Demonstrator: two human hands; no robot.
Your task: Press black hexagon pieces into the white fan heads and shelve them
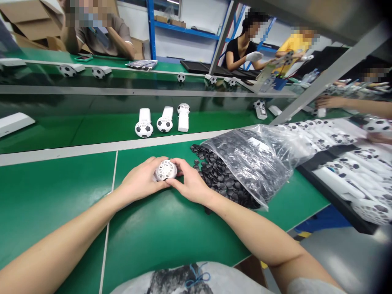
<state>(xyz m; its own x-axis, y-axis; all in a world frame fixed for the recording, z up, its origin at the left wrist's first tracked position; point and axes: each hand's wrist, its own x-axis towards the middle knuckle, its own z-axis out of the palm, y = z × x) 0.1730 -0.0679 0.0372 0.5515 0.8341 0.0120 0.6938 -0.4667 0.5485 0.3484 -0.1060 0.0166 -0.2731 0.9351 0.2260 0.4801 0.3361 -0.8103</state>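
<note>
Between my two hands is a white plastic piece with a round, football-patterned grille [166, 170], its open cells facing up. My left hand [143, 177] wraps its left side, while the fingers and thumb of my right hand [190, 179] close on its right side. Whatever part lies under the round head is hidden by my hands. Just right of my right hand, small black plastic pieces [228, 181] spill from a clear plastic bag [263, 151] onto the green table [147, 237].
Beyond the table's pale edge, white football-headed devices [143, 123] stand on a green conveyor [92, 126]. At right, a black tray [330, 200] holds several white units, with another person's hand [326, 102] nearby. A slanted metal post [315, 85] rises there. Several people sit across.
</note>
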